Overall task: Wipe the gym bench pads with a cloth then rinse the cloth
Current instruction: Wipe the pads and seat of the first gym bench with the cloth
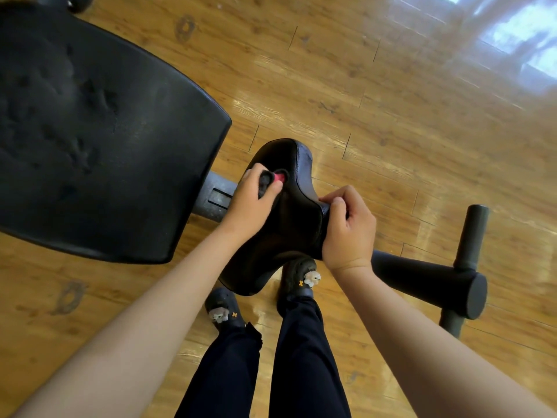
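Bare forearms (144, 303) reach down: the left hand (253, 200) clutches a dark crumpled cloth (266, 183), perhaps pink-edged, on the small black vinyl pad (289, 212); the right hand (346, 233) grips its edge, steadying it.

Both bare forearms outstretched, left hand (256, 196) with fingers curled, right hand (346, 233) seemingly pinching.

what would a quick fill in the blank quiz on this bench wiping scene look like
1. The left hand presses a dark ____ onto the small pad.
2. The right hand grips the edge of the ____ pad (small or large).
3. The large pad lies to the person's ____.
Missing words: cloth; small; left.
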`<control>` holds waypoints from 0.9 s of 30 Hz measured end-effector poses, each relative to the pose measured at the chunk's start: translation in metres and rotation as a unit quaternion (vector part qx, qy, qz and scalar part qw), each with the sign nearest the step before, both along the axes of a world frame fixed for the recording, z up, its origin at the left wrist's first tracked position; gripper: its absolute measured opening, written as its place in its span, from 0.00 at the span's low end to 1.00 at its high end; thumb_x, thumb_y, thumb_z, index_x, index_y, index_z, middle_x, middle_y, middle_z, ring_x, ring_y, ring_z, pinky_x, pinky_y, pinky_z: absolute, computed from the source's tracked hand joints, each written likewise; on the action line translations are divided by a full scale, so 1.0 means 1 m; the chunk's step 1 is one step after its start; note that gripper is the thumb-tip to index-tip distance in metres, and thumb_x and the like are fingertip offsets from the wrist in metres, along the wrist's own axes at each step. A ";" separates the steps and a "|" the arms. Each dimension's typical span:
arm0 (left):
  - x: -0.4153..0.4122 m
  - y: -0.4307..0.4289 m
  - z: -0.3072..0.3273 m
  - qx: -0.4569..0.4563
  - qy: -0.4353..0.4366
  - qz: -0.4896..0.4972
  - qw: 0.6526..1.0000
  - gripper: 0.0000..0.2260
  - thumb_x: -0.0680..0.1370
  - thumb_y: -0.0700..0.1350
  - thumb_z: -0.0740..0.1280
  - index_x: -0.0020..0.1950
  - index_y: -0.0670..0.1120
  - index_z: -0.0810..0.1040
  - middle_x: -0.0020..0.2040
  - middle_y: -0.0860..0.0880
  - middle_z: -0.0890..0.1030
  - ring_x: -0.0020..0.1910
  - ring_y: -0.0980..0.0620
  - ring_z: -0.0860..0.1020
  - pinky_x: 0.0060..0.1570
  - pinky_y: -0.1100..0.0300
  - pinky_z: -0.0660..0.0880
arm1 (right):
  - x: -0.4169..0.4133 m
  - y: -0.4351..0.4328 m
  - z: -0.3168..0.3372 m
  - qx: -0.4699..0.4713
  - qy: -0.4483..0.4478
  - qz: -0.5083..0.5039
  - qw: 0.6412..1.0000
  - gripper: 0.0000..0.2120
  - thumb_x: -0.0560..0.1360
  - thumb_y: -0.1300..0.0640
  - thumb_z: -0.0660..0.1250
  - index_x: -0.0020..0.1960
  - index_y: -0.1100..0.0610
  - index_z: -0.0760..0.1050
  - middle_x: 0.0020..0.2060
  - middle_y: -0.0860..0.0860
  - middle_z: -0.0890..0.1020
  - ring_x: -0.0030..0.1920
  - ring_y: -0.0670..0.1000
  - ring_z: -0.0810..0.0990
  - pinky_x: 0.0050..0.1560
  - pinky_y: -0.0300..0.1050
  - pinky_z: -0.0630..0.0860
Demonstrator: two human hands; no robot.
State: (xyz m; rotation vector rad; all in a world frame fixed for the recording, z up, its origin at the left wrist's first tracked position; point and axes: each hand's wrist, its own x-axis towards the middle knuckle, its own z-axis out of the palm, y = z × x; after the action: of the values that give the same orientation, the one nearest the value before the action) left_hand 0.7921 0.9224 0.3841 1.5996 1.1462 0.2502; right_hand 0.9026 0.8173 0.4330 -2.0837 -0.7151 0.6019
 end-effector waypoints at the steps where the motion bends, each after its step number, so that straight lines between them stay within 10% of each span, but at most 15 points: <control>1: 0.000 0.001 -0.007 -0.014 0.019 0.024 0.999 0.08 0.82 0.48 0.61 0.53 0.44 0.69 0.52 0.44 0.75 0.46 0.55 0.73 0.40 0.66 0.69 | 0.000 -0.001 -0.001 0.001 -0.001 0.000 1.000 0.12 0.75 0.56 0.53 0.40 0.59 0.73 0.35 0.50 0.76 0.38 0.43 0.73 0.38 0.31 0.67; 27: -0.015 -0.071 0.018 0.059 -0.087 0.147 0.983 0.09 0.80 0.49 0.63 0.51 0.44 0.70 0.49 0.45 0.74 0.45 0.59 0.75 0.42 0.73 0.71 | -0.002 0.001 0.000 0.006 0.000 -0.011 1.000 0.12 0.75 0.58 0.54 0.40 0.60 0.74 0.35 0.50 0.77 0.37 0.41 0.73 0.37 0.29 0.67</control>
State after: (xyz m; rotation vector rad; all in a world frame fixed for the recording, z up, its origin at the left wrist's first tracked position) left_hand 0.7770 0.8511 0.4023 1.4736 1.2480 0.6502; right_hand 0.9009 0.8180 0.4335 -2.0781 -0.6940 0.5835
